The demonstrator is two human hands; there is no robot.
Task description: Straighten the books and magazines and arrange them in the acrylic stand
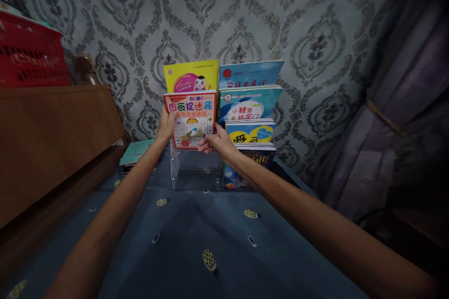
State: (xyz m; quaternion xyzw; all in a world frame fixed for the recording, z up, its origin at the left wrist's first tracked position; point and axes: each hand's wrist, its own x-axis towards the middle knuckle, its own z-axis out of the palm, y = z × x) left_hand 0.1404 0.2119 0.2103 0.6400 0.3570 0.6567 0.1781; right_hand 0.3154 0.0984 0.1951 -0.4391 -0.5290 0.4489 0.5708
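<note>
A red-bordered picture book (192,124) stands upright on the left side of a clear acrylic book rack (198,175). My left hand (166,125) is closed on its left edge. My right hand (218,141) is at its lower right corner, with the thumb by the edge and the fingers across the front cover. Behind this book rises a yellow book (191,72). In the rack's right column are a blue book (249,72), a teal book (250,103), a yellow-and-blue book (250,133) and a dark blue book (233,175), the last partly hidden by my right wrist.
The rack stands on a dark blue patterned cloth (182,233) against a wallpapered wall (199,18). To the left are a wooden cabinet (59,140) with a red basket (31,51) on top, and a low pile of teal books (136,152). A tied curtain (375,149) hangs at right.
</note>
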